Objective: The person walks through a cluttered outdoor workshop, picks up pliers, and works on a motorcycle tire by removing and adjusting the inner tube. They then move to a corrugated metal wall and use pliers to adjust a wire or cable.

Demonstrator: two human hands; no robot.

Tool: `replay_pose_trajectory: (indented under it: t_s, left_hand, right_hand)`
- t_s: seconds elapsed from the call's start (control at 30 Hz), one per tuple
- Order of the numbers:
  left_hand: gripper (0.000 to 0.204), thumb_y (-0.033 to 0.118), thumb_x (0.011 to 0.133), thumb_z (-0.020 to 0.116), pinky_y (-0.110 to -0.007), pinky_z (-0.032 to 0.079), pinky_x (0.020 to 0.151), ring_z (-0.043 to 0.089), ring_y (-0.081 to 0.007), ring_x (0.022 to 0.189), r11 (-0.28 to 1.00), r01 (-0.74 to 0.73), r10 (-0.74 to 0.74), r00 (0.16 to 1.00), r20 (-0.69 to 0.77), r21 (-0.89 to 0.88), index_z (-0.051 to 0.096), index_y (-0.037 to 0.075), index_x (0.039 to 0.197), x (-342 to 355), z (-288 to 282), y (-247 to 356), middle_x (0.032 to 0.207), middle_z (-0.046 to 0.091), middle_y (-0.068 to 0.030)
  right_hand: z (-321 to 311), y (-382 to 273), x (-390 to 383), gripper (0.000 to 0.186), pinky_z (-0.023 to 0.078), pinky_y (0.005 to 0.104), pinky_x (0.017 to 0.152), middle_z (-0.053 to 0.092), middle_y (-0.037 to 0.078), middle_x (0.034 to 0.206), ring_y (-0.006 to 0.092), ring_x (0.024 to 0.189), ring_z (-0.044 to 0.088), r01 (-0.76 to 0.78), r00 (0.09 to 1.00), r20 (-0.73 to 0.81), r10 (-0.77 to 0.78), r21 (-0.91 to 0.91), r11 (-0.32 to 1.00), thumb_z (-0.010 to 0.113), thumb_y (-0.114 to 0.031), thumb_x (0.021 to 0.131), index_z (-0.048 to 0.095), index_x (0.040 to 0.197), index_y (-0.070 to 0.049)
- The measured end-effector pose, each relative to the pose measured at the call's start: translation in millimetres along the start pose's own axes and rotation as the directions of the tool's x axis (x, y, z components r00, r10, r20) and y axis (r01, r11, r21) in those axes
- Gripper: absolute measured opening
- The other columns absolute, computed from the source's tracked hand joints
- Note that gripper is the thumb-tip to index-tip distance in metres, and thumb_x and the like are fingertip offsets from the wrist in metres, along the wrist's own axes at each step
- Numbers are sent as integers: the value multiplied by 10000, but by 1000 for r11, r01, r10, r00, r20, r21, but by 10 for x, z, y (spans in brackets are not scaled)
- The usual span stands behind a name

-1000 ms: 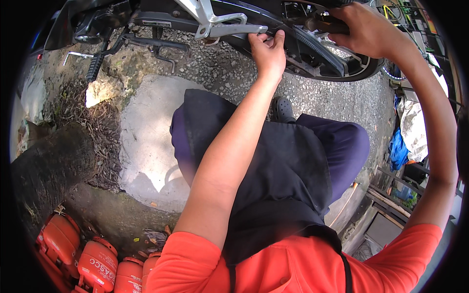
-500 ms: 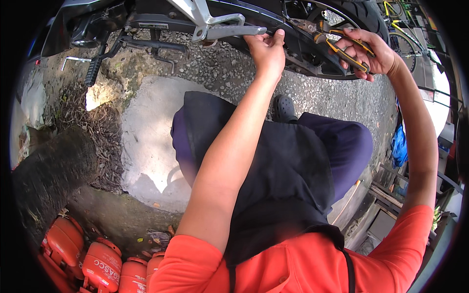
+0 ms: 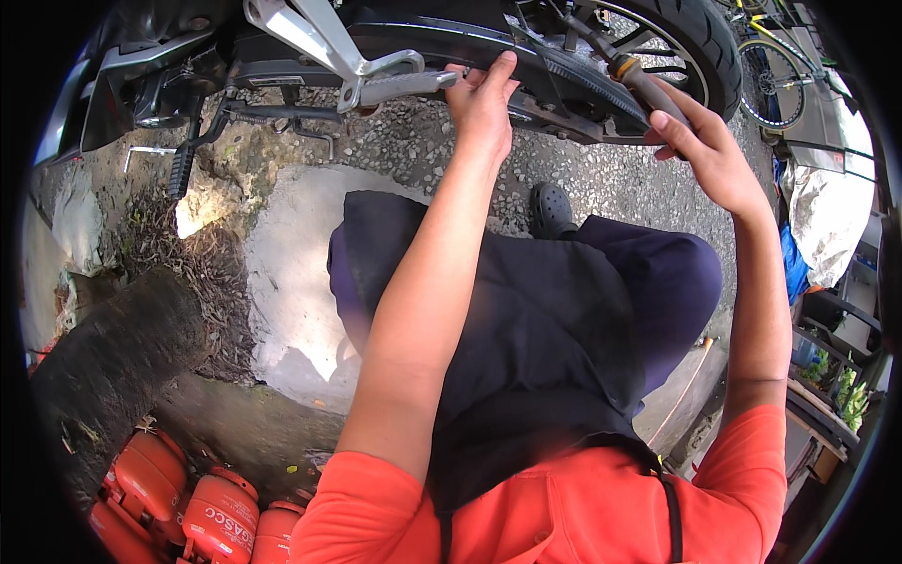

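My left hand (image 3: 484, 117) grips the lower edge of the motorcycle's black chain cover (image 3: 423, 42), thumb on its outer face, right beside the tip of the grey footpeg (image 3: 404, 87). Some of its fingertips are hidden behind the cover. Closed round the dark handles of a pair of pliers (image 3: 648, 91) is my right hand (image 3: 705, 150). The pliers appear edge-on, jaws pointing up and left toward the spoked rear wheel (image 3: 648, 42). What the jaws touch, if anything, cannot be made out. A ribbed dark strip like a drive chain (image 3: 597, 85) runs just below them.
Gravel and a pale concrete slab (image 3: 315, 254) lie under the motorcycle. At the left are a thick dark trunk (image 3: 122, 329) and several red gas cylinders (image 3: 221, 515). A yellow bicycle (image 3: 770, 80) stands far right, near a blue sheet (image 3: 794, 263).
The pliers have turned from broadside, handles spread, to edge-on, with my right hand now closed round them. The view has shifted, showing more of the rear wheel. My left hand stays by the footpeg tip.
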State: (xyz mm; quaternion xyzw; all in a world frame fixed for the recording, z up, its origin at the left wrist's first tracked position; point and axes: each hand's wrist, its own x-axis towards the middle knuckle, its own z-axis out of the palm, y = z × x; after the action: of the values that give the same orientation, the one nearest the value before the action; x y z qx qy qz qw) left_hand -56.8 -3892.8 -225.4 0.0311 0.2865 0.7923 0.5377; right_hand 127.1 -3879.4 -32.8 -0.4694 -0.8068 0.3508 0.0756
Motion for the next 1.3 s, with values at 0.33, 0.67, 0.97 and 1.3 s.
replay_pose_trajectory:
  t_s: [0.33, 0.67, 0.97, 1.3]
  left_hand:
    - [369, 3, 848, 668, -434, 420, 1027, 554, -232, 1135, 973, 133, -103, 981, 163, -191, 489, 74, 1163, 152, -84, 89, 1167, 587, -104]
    - [273, 68, 856, 683, -443, 370, 1068, 545, -224, 1152, 943, 249, -219, 964, 149, -221, 551, 69, 1095, 144, -45, 72, 1151, 600, -80]
    - [248, 77, 841, 695, -424, 359, 1059, 535, -215, 1146, 946, 231, -199, 967, 156, -226, 572, 75, 1057, 140, -62, 40, 1125, 603, -58]
    - [225, 40, 840, 666, -424, 389, 1040, 555, -214, 1111, 941, 227, -195, 970, 148, -249, 576, 75, 1043, 126, -53, 46, 1098, 609, -64]
  right_hand:
    - [21, 45, 202, 279, 485, 423, 713, 523, 107, 847, 315, 806, 596, 207, 917, -100, -386, -709, 675, 736, -264, 791, 627, 871, -21]
    - [-136, 71, 399, 197, 468, 416, 826, 646, 99, 877, 301, 957, 587, 429, 772, 75, -631, -794, 431, 715, -207, 792, 636, 848, -35]
    - [37, -158, 255, 227, 427, 453, 962, 633, 156, 992, 386, 1222, 479, 286, 846, 14, -533, -856, 431, 740, -183, 781, 637, 891, -13]
    - [53, -215, 319, 244, 446, 466, 944, 634, 166, 1016, 394, 1201, 488, 287, 854, 2, -520, -835, 470, 727, -211, 790, 635, 900, -14]
